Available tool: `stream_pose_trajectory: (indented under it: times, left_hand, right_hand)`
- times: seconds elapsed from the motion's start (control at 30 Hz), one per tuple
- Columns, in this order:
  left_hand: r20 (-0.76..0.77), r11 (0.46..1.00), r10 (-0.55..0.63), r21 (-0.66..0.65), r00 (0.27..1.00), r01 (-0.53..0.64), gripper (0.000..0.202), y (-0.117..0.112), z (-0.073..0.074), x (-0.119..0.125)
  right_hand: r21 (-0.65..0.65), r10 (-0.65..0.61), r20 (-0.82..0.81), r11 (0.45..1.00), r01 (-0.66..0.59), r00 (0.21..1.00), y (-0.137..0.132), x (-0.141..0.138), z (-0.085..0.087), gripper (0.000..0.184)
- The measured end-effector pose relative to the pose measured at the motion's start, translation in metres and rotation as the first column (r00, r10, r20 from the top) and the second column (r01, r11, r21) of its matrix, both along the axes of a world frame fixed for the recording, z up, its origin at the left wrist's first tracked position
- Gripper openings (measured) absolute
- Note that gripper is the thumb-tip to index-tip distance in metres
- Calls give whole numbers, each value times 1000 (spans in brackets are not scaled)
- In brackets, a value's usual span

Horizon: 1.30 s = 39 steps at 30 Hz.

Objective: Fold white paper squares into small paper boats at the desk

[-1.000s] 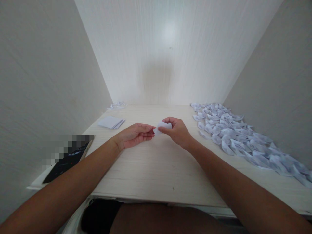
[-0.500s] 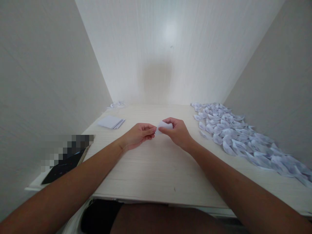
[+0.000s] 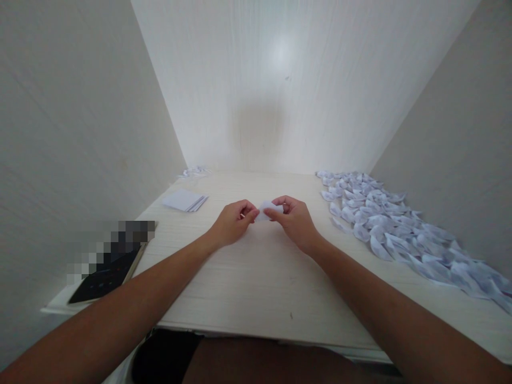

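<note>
Both hands meet over the middle of the pale wooden table, pinching one small white piece of paper between them. My left hand is curled, with thumb and fingertips closed on the paper's left edge. My right hand grips the right side, its thumb on the front and fingers bent over the top. The paper is partly folded and mostly hidden by my fingers.
Several folded white paper pieces lie in a long heap along the table's right side. A small stack of flat white sheets sits at the back left, a few more folded pieces lie in the far left corner, and a dark phone rests at the left edge.
My left hand has turned from palm-up to curled and moved right, closing in on the paper. My right hand has stayed nearly still.
</note>
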<state>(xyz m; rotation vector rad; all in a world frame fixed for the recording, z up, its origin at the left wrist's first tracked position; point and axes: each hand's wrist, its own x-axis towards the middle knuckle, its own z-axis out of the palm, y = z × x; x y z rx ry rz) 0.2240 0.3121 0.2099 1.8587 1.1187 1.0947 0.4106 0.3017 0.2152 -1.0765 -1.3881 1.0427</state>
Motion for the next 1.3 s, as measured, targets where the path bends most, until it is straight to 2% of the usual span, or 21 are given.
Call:
stream_pose_trajectory:
  times: [0.17, 0.3, 0.5, 0.73, 0.97, 1.03, 1.17, 1.3]
  left_hand:
    - [73, 999, 43, -5, 996, -43, 24, 5, -2, -3]
    - [193, 998, 15, -55, 981, -4, 27, 1, 0, 1]
    - [444, 984, 35, -170, 895, 46, 37, -5, 6, 6]
    - [495, 995, 65, -96, 866, -20, 35, -8, 8, 6]
    - [519, 993, 114, -31, 847, -114, 33, -11, 17, 7]
    - [519, 993, 110, -16, 848, -119, 32, -11, 18, 5]
    - [531, 996, 68, 8, 845, -86, 29, -10, 17, 3]
    - [534, 997, 46, 32, 844, -75, 25, -8, 15, 3]
  right_hand:
    - [-50, 32, -134, 998, -39, 990, 5, 2, -3, 35]
    - [-19, -10, -126, 1000, 8, 992, 2, 2, 0, 34]
    - [58, -60, -77, 996, 64, 995, 0, 1, 1, 33]
    - [185, -123, -110, 972, 142, 986, -1, -4, -1, 22]
    - [260, -133, -54, 955, 142, 990, -12, -3, 14, 21]
    - [231, -96, -94, 966, 116, 991, -12, -2, 17, 23]
    - [89, 9, -255, 996, 14, 967, -7, 2, 18, 21]
    - [-16, 63, -319, 997, -72, 946, -2, 6, 17, 22]
